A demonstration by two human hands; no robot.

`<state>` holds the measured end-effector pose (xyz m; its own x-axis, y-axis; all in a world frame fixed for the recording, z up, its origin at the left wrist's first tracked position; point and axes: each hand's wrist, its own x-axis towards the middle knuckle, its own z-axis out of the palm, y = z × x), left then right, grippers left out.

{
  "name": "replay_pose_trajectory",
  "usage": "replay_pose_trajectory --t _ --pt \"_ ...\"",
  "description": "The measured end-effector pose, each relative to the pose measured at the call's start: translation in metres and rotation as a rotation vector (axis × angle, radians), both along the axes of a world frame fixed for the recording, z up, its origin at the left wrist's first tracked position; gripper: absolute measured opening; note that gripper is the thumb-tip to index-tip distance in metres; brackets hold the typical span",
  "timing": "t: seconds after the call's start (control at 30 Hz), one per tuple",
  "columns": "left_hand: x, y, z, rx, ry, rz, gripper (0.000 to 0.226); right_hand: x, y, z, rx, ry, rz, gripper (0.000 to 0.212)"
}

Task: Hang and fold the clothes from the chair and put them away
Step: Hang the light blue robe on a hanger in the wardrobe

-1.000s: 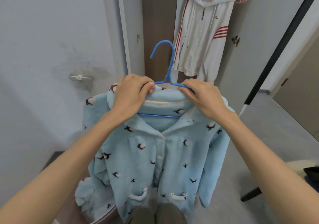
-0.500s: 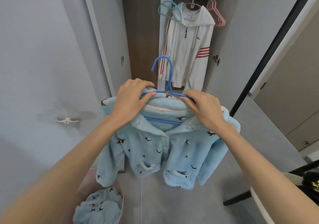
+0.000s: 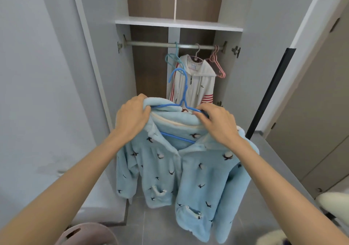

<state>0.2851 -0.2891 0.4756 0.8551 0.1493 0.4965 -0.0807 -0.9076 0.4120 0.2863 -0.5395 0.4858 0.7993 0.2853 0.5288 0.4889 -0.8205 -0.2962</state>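
The fleece jacket (image 3: 198, 178) is being held on its blue hanger (image 3: 182, 93) (hook upward), its shoulders being gripped by the left hand (image 3: 132, 116) and right hand (image 3: 217, 125), fingers (image 3: 203, 118) curled over fabric.

Left wall (image 3: 37, 93): plain pale grey, with a faintly mottled patch low down.
Wardrobe (image 3: 149, 65): open straight ahead, with a dark wood-grain back panel inside.
Wardrobe doors: grey, the left door (image 3: 105, 75) and right door (image 3: 264, 56) swung outward.
Shelf (image 3: 177, 25): white board across the wardrobe, just above the rail.
Rail (image 3: 151, 44): metal bar running side to side, fixed at both ends.
Floor (image 3: 160, 226): grey tiles with thin joints.
Right side: black upright strip (image 3: 270, 93) beside a beige panelled surface (image 3: 311, 112).
Low block (image 3: 105, 203): pale, against the left wall.
Light: soft and even.
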Motion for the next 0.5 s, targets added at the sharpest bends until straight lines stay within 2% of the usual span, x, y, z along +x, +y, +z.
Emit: replay_pose_trajectory --t 0.13,0.23,0.37,0.5 --pt "0.017 -0.008 0.008 -0.139 -0.015 -0.073 0.024 0.006 0.005 -0.007 -0.11 0.116 0.058 0.02" --pt "0.033 -0.014 0.006 -0.179 -0.027 -0.125 0.023 0.026 0.003 -0.016 -0.068 0.241 0.044 0.022" --pt "0.07 -0.01 -0.006 -0.126 0.006 -0.167 0.022 0.059 0.013 -0.03 -0.016 0.331 0.057 0.021" --pt "0.128 0.013 -0.022 0.047 0.208 -0.097 0.034 0.105 0.029 -0.038 0.16 0.358 -0.008 0.018"
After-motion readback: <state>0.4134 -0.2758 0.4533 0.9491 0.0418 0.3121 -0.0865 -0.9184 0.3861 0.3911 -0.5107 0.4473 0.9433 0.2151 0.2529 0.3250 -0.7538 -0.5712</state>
